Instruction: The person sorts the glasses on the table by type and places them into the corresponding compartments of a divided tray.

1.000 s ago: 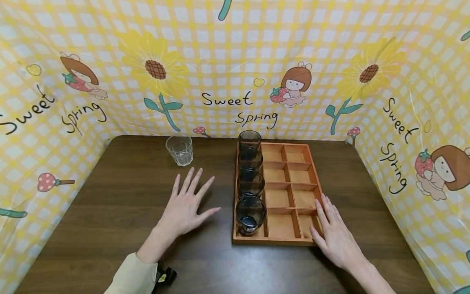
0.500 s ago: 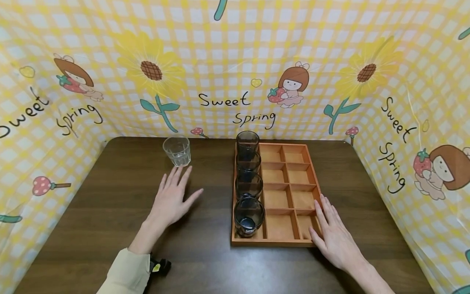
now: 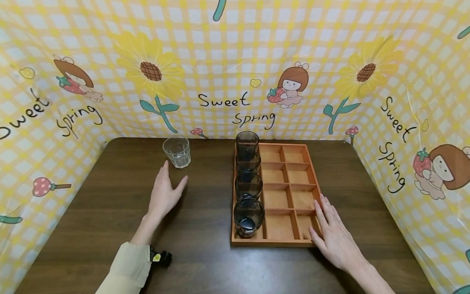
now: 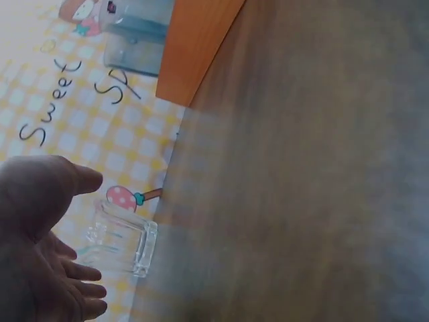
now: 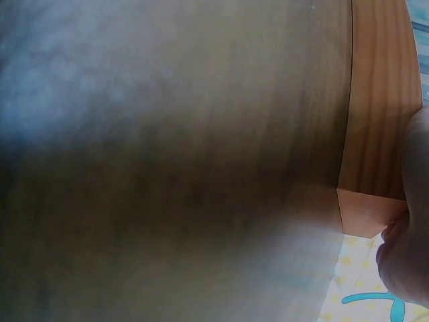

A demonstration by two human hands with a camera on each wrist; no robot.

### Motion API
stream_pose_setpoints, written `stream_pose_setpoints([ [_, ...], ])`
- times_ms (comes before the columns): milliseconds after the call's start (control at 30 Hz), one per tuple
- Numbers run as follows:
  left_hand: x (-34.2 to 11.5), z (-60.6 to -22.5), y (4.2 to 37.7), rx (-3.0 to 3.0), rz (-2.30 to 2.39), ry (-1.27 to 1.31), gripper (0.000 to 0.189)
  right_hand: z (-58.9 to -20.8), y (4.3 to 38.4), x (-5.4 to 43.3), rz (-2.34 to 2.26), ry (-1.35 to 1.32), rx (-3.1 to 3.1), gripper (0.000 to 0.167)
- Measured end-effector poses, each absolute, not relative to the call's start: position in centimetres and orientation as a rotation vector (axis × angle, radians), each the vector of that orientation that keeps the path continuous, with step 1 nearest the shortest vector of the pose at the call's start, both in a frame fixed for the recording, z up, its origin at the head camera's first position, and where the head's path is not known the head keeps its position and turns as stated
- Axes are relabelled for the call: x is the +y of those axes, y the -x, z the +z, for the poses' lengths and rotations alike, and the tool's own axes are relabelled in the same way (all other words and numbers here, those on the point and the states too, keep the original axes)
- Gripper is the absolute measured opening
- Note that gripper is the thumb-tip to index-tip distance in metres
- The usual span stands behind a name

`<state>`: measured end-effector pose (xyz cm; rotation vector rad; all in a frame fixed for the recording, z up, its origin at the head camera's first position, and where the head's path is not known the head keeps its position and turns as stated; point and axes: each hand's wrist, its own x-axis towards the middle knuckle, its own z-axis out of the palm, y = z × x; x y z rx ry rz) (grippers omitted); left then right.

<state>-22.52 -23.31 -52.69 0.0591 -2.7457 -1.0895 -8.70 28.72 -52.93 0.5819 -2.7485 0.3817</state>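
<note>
A clear drinking glass [image 3: 178, 152] stands upright at the back left of the table. My left hand [image 3: 163, 194] is just in front of it, thumb spread away from the fingers, holding nothing. In the left wrist view the glass [image 4: 127, 241] shows beyond the fingertips of the left hand [image 4: 50, 235]. My right hand [image 3: 335, 234] rests on the front right corner of a wooden compartment tray [image 3: 271, 243], fingers along its right side. Several dark tinted glasses [image 3: 249, 216] stand in the tray's left column. The right wrist view shows the tray corner [image 5: 375, 211] beside the right hand [image 5: 409, 255].
The dark wood table [image 3: 205, 261] is walled in by yellow checked cloth [image 3: 220, 61] at the back and both sides. The dark glasses rise above the tray's rim. The tray's middle and right compartments show bare bottoms.
My left hand has moved left and turned its palm sideways, with its fingertips now near the clear glass. The right hand and the tray stay where they were.
</note>
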Motion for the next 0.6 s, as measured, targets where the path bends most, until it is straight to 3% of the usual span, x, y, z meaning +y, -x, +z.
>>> stream_pose_setpoints([
  [133,-24.6,-55.1,25.0,-2.632,-1.209,-0.177,0.108,-52.9,8.7,28.7,0.383,-0.574,-2.763,0.08],
  [400,-21.8,-50.5,24.7,-2.336,-1.731,-0.41,0.099,-52.9,8.7,28.8,0.382,-0.575,-2.762,0.079],
  [600,-20.8,-50.1,25.2,-2.157,-1.888,-0.421,0.097,-53.0,8.8,28.8,0.391,-0.589,-2.755,0.079],
])
